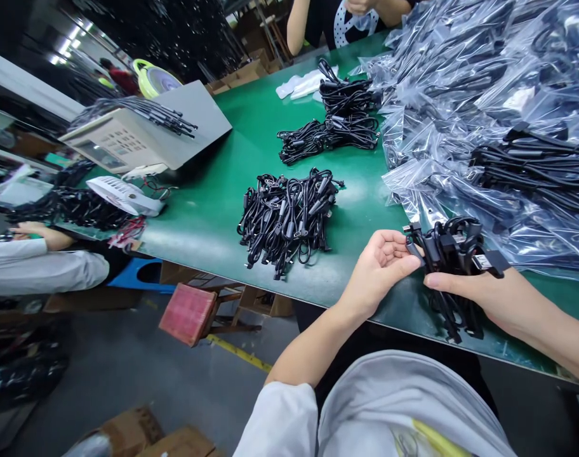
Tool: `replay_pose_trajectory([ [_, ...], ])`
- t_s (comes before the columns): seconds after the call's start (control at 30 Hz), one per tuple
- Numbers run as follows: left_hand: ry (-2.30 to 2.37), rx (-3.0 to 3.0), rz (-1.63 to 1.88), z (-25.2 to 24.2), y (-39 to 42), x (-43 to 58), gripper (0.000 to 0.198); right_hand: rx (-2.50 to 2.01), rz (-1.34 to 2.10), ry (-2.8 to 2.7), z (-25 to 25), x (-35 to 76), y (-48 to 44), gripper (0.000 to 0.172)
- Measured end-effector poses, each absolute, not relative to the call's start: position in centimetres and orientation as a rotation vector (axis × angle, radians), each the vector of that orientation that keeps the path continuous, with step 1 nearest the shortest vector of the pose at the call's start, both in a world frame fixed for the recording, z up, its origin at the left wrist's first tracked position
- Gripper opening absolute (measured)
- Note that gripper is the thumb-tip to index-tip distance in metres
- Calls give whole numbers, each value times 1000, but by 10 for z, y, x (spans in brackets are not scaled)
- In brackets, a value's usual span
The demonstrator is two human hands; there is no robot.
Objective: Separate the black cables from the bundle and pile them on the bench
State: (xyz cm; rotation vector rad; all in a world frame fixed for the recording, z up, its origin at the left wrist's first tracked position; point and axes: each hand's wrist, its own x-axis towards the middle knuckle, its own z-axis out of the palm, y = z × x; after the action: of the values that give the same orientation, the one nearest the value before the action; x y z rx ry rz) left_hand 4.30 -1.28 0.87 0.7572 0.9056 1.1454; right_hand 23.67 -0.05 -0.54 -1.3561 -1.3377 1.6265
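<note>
My right hand point(492, 293) is closed around a bundle of black cables point(454, 251), its thumb across the near side. A USB plug with a shiny metal end point(482, 261) sticks out above that hand. My left hand point(383, 265) is at the left side of the bundle, fingers curled and thumb stretched toward them, with a black cable end point(414, 251) between. To the left on the green table point(208, 216) lies a loose pile of coiled black cables point(287, 219). Clear plastic bags of cables point(442, 171) are heaped just beyond my right hand.
More coiled cables point(334, 120) lie farther back beside white packets point(303, 84). Unbagged cables point(537, 165) rest on the bag heap. At left stand a beige machine point(175, 120) and a white fan point(125, 193). Co-workers' arms show at far left and top. A red stool point(188, 314) is below the table edge.
</note>
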Motion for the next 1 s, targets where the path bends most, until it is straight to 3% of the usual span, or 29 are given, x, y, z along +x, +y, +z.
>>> replay_pose_trajectory([
  [0.23, 962, 788, 1175, 7, -10, 47, 52, -1379, 1658, -1396, -11, 241, 0, 32],
  [0.47, 886, 803, 1163, 4, -11, 41, 51, -1387, 1587, -1460, -7, 244, -1, 41],
  [0.63, 889, 917, 1325, 0, -10, 36, 46, -1298, 1883, -1204, 0, 246, -2, 31],
  [0.73, 912, 986, 1350, 0, -10, 36, 54, -1192, 2049, -1135, 6, 246, 1, 36],
  [0.87, 925, 1024, 1376, 1, -10, 37, 37, -1185, 2151, -1056, 15, 245, 2, 40],
  [1.0, 964, 1017, 1362, 3, -12, 36, 37, -1193, 2314, -949, 21, 243, 0, 36],
])
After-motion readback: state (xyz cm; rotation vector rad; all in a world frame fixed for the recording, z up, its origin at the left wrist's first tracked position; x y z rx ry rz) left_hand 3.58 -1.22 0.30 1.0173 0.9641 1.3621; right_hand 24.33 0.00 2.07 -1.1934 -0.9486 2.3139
